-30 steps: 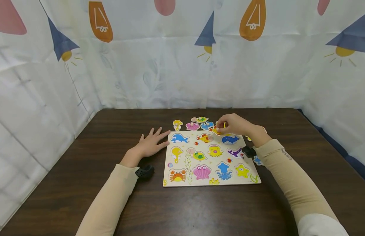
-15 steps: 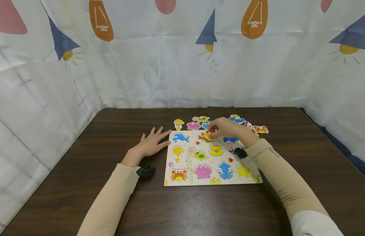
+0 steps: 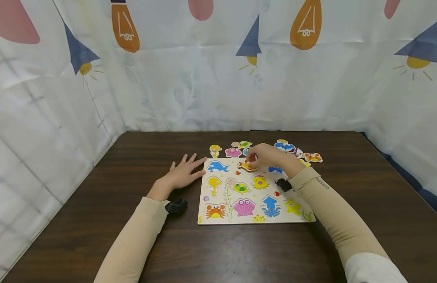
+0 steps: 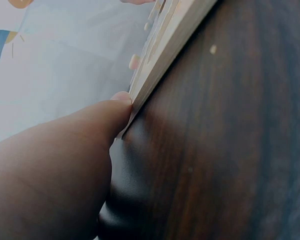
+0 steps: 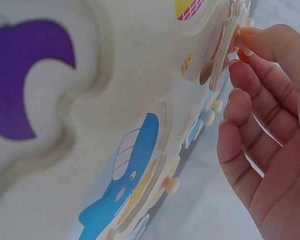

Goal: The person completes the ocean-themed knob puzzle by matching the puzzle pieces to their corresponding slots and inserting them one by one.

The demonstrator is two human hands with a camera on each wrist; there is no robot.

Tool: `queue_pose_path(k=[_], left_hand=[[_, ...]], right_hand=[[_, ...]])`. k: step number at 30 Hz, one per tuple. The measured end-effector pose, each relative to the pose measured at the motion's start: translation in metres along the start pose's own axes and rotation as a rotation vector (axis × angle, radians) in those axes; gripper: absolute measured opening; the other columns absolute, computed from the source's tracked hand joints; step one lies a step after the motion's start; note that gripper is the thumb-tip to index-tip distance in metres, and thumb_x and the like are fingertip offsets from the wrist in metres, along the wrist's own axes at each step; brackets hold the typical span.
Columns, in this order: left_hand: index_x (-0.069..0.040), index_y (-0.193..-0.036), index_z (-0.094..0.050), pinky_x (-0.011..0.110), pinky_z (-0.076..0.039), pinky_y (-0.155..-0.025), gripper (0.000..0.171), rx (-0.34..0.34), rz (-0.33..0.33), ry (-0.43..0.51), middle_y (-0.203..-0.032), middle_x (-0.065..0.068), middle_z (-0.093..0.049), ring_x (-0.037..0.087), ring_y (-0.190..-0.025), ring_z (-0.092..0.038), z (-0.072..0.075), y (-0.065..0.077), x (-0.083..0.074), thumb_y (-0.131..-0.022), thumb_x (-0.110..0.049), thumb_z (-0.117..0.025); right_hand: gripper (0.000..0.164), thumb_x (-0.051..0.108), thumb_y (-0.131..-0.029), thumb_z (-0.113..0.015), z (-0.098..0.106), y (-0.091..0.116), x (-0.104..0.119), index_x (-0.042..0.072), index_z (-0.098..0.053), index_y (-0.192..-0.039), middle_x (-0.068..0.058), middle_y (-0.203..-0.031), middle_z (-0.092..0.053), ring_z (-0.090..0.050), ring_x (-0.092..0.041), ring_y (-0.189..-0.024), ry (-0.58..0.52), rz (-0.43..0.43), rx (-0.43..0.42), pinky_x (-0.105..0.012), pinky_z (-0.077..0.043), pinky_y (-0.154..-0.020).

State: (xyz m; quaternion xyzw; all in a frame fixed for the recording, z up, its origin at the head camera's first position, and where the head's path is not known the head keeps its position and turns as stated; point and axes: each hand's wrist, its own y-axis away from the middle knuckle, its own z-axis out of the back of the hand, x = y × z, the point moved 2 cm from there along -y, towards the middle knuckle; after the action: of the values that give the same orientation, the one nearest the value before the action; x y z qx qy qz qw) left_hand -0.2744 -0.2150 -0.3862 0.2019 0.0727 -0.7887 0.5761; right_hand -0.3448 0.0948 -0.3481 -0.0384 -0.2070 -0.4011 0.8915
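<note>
A wooden sea-animal puzzle board point(image 3: 258, 204) lies on the table, with coloured pictures in its recesses. My right hand point(image 3: 267, 156) pinches a red and yellow fish puzzle piece point(image 3: 244, 166) by its knob, over the fish recess in the top row. In the right wrist view, thumb and forefinger hold that knob, and the piece point(image 5: 222, 55) is seen edge-on, close against the board. My left hand point(image 3: 179, 175) lies with spread fingers at the board's upper left corner. Its thumb point(image 4: 117, 107) touches the board's side edge point(image 4: 162, 62) in the left wrist view.
Behind the board lie loose knobbed pieces: a seahorse point(image 3: 215, 151), a turtle point(image 3: 242, 144), a pink shell point(image 3: 233, 153), a blue whale point(image 3: 284, 146) and a crab point(image 3: 313, 158), among others. A printed curtain point(image 3: 204, 90) hangs behind the dark table point(image 3: 190, 251).
My right hand has carried the fish piece left and nearer, from the board's back edge onto the fish recess. My left hand stays in place.
</note>
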Motion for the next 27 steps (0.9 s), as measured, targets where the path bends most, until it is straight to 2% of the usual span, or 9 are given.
queue_pose_path(k=[19,27], left_hand=[[-0.024,-0.165,-0.027,0.077,0.001,-0.112,0.068,-0.004,0.002,-0.011,-0.170,0.018,-0.010,0.047,-0.154,0.001,-0.0002,-0.0002,0.0005,-0.106,-0.051,-0.049],[-0.026,-0.165,-0.026,0.076,0.001,-0.113,0.069,-0.002,0.009,-0.019,-0.170,0.017,-0.009,0.046,-0.154,0.002,-0.0016,-0.0008,0.0019,-0.106,-0.054,-0.047]], right_hand=[[0.006,0.020,-0.096,-0.074,-0.0018,-0.0062,0.0036,0.015,-0.073,-0.098,0.000,-0.088,-0.061,-0.055,-0.018,-0.081,0.027,-0.055,0.060,-0.031,-0.047,-0.073],[0.006,0.021,-0.097,-0.074,-0.0010,-0.0064,0.0075,0.015,-0.073,-0.097,0.000,-0.086,-0.060,-0.055,-0.018,-0.079,0.037,-0.053,0.068,-0.032,-0.047,-0.072]])
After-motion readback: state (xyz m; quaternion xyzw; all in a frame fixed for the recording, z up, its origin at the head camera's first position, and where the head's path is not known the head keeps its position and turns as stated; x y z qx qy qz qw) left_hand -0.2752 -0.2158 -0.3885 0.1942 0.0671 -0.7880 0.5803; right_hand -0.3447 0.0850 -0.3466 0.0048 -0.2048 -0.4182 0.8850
